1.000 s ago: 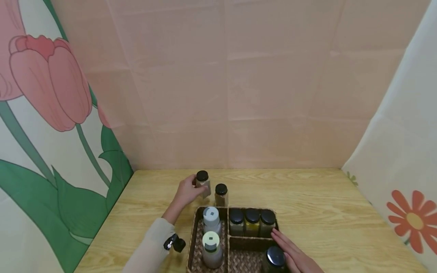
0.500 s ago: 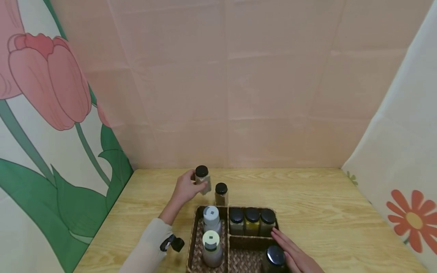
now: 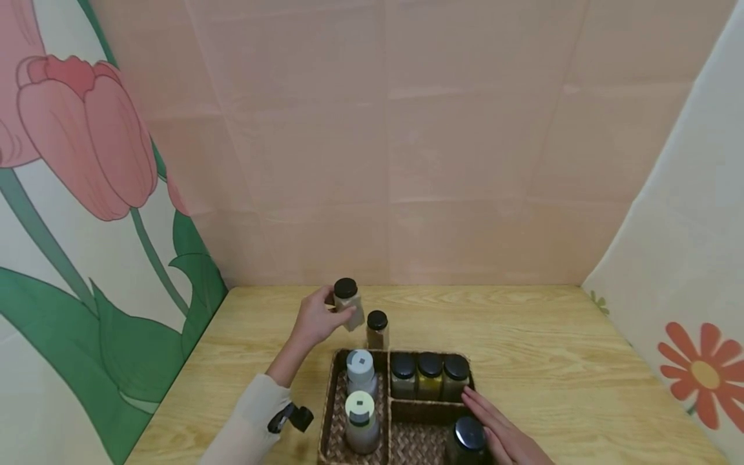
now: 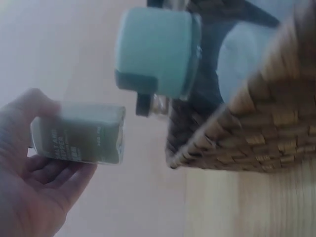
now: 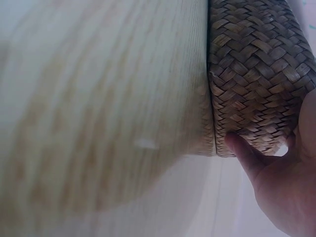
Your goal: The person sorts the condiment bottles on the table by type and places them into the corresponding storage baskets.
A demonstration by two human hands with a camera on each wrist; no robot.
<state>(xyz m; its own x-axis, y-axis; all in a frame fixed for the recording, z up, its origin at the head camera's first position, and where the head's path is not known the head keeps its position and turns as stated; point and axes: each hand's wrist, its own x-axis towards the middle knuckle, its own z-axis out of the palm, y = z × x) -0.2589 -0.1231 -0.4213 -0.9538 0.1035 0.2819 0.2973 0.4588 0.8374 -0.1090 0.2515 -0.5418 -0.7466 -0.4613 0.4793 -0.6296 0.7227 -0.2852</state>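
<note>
My left hand (image 3: 314, 320) grips a clear spice jar (image 3: 350, 314) with a black lid, tilted above the table beyond the woven basket (image 3: 427, 409). In the left wrist view the jar (image 4: 81, 133) carries a printed label that reads salt and pepper, with thumb and fingers on either side of it. A second black-lidded jar (image 3: 376, 332) stands just behind the basket. My right hand (image 3: 502, 429) rests along the basket's right side with straight fingers, beside a dark-lidded jar (image 3: 468, 436). In the right wrist view a fingertip (image 5: 233, 139) touches the basket's outer wall (image 5: 256, 74).
Two pale-capped bottles, one behind (image 3: 360, 366) and one in front (image 3: 361, 423), stand in the left compartment. Three black-lidded jars (image 3: 429, 368) fill the back right compartment. The wood-grain table (image 3: 552, 336) ends at a pink cloth backdrop (image 3: 383, 161).
My left hand has raised the spice jar slightly and moved it a little towards the back of the table. The right hand and the basket have stayed in place.
</note>
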